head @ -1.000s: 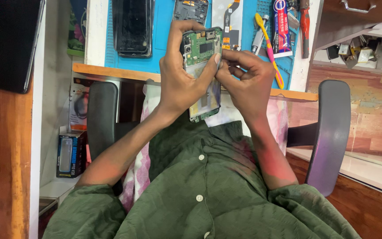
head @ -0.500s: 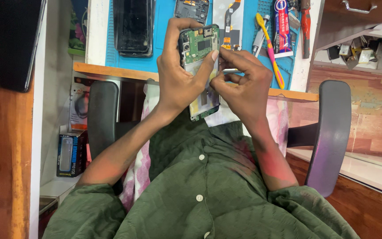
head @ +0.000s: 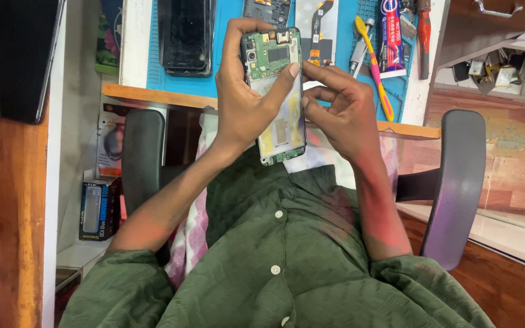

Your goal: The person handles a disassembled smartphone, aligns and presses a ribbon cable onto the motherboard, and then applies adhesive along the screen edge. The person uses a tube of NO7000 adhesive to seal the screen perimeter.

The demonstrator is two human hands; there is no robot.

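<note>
Green board shows inside the opened phone (head: 276, 97); its back is off. My left hand (head: 247, 100) clamps it above the surface's near edge; my right hand (head: 338, 112) pinches its side.

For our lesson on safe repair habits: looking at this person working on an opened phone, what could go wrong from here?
1. The opened phone is held in the air above the lap by the left hand alone; a slip could drop it.
2. The right hand fingertips press at its edge beside the exposed green circuit board; rough force might damage parts.
3. The yellow toothbrush and tube crowd the blue mat, so small parts could get lost.
</note>
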